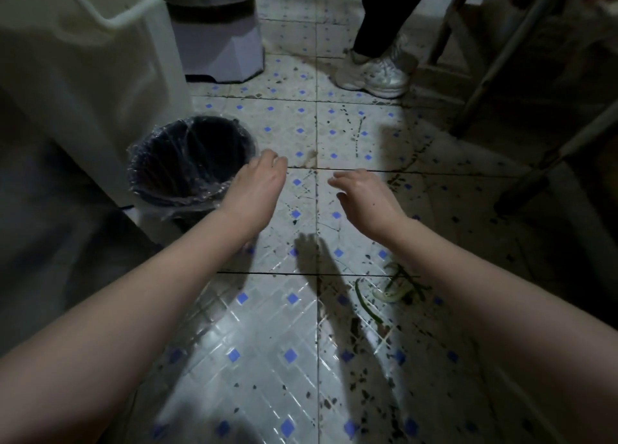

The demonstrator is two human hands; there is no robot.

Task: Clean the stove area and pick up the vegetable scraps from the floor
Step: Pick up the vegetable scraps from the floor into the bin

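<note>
Green and pale vegetable scraps (394, 285) lie on the tiled floor (267, 326), under my right forearm. A dark waste bin (192, 162) lined with clear plastic stands at the left. My left hand (259, 184) hovers by the bin's right rim, fingers loosely curled, with nothing seen in it. My right hand (363, 198) hangs over the floor, fingers relaxed and spread, empty. The stove is out of view.
A white appliance (83, 92) fills the left side, with a pale round base (220, 49) behind the bin. Another person's leg and white sneaker (374, 74) stand at the back. Metal frame legs (521, 62) slant down at the right. Dark specks cover the floor.
</note>
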